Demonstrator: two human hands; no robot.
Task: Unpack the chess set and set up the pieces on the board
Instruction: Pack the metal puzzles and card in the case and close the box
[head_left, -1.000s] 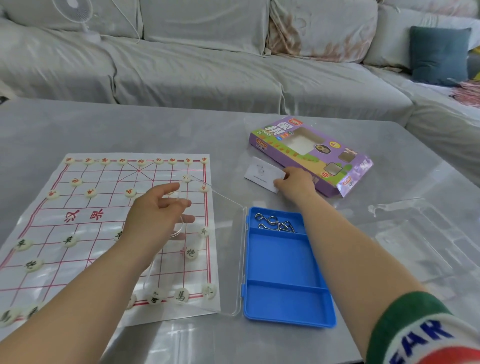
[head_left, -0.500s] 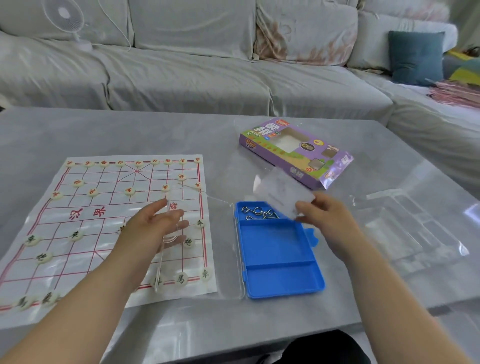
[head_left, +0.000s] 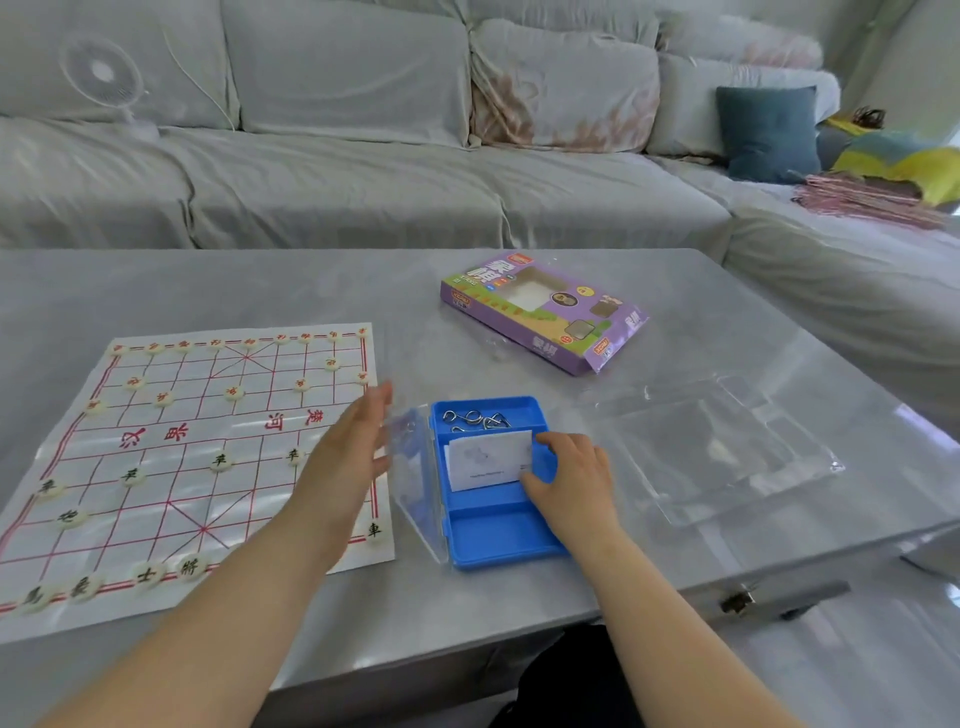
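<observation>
The board, a thin creased sheet that is likely light and quick to shift, lies at the left with the pieces on it. The discs look small, hard and slick, so each is best pinched by its rim. The left hand, fingers straight, pushes the half-raised clear lid. In the blue tray, metal rings sit in the far compartment and a white card in the middle one — the right hand pinches its right edge.
</observation>
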